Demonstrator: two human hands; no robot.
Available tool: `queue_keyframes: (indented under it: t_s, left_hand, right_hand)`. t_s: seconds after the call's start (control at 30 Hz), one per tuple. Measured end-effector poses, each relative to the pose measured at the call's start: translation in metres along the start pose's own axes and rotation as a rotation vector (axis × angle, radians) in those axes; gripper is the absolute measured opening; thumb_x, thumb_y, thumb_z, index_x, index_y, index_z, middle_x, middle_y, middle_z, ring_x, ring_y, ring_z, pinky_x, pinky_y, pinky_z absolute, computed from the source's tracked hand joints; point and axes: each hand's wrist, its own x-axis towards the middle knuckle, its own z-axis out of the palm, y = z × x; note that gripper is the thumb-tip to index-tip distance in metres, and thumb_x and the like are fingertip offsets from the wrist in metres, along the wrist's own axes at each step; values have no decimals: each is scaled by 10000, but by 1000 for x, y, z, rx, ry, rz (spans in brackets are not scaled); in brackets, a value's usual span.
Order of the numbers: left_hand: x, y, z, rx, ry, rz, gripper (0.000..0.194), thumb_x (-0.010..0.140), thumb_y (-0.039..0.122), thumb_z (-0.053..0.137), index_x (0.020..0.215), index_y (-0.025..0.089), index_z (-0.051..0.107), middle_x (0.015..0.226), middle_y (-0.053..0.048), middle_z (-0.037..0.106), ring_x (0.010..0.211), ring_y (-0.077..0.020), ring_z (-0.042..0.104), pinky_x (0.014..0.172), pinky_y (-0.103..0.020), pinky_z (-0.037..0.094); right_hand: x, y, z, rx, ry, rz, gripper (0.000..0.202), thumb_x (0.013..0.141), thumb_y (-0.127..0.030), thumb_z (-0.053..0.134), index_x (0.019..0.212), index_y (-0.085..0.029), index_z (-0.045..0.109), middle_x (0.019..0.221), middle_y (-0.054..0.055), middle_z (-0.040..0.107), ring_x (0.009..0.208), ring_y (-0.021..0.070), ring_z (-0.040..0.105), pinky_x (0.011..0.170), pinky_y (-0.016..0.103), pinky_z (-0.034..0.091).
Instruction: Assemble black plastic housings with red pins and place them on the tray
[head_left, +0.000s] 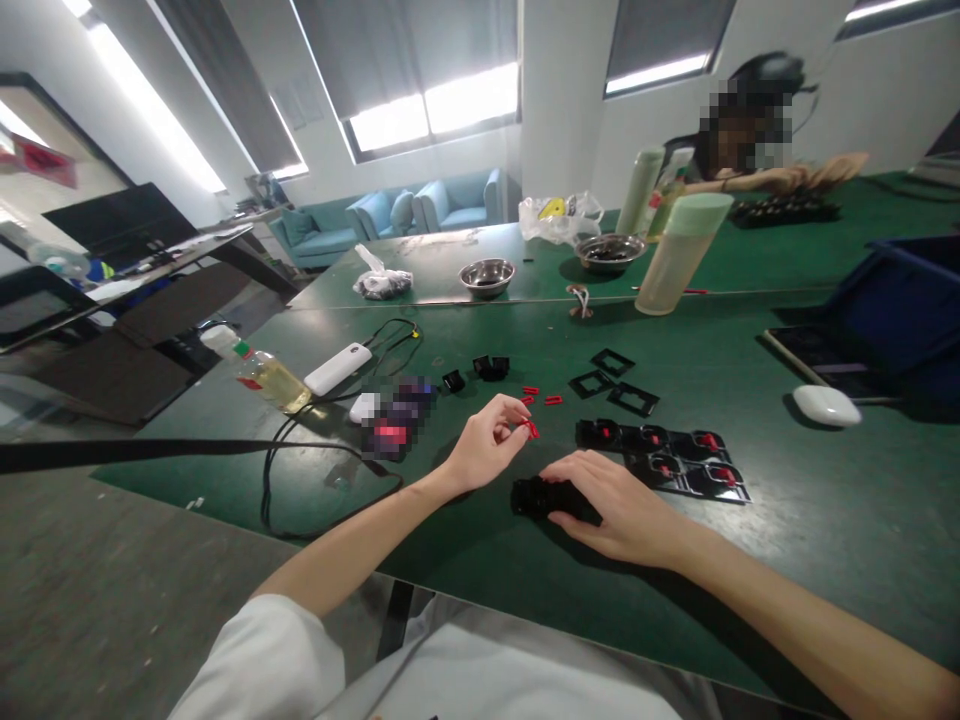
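Note:
Between the thumb and fingers of my left hand (491,443) is a small red piece (532,430). My right hand (619,508) is wrapped over a black part (532,496) that lies on the green table near me; its right portion is hidden under the fingers. A few loose red pieces (553,400) lie just beyond my left hand. Right of them are flat black frames (634,399). Beyond my right hand, several black units with red pieces in them (686,462) sit in two rows. Small black parts (491,368) stand behind my left hand.
Left are a bottle of yellow liquid (271,380), a white power bank (338,369) and cables. Metal bowls (487,278) and a tall bottle (679,260) stand farther back. A blue bin (900,310) and white case (826,406) are right. Another person's hands (795,180) are across the table.

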Motion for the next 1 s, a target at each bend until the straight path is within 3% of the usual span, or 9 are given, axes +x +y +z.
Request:
queue_keyframes:
  t_s: [0.2,0.43,0.57,0.8,1.0]
  left_hand:
    - [0,-2,0,-38,-14,-8,258,960,334,697,1129,173,588,1008,-58,658,837,-118,627,638,-191,427]
    - [-2,5,1,-106,-56,-11,303,956,375,711,1133,175,568,1031,-64,634,894,-129,630,656,-186,449]
    - [-4,6,2,-130,-100,-46,290,953,379,715,1075,179,544,958,-32,633,752,-84,574,610,-181,405]
    - [-11,9,4,-188,-254,-114,430,934,399,729,1227,214,473,962,-1,632,572,-28,433,537,-187,312]
    - [-14,15,5,-117,-343,-92,421,931,340,709,1264,222,479,958,-5,655,582,-43,459,545,-191,314]
  right_hand:
    - [1,0,1,-30,-21,-5,290,970,-256,679,1246,-217,595,1124,101,739,1001,278,693,874,435,578]
    - [1,-1,-3,-28,-3,-38,335,992,-375,692,1266,-212,588,1160,116,739,1036,285,700,899,447,585]
    - [2,-2,-3,-33,67,-6,289,1020,-378,659,1256,-222,605,1118,111,747,989,273,715,867,439,595]
    - [2,1,5,-93,260,59,340,1058,-207,559,1390,-272,591,1039,56,760,873,211,727,796,367,616]
    - [2,4,6,-133,337,-6,208,1058,-187,572,1197,-252,712,1051,72,781,869,194,745,769,325,622]
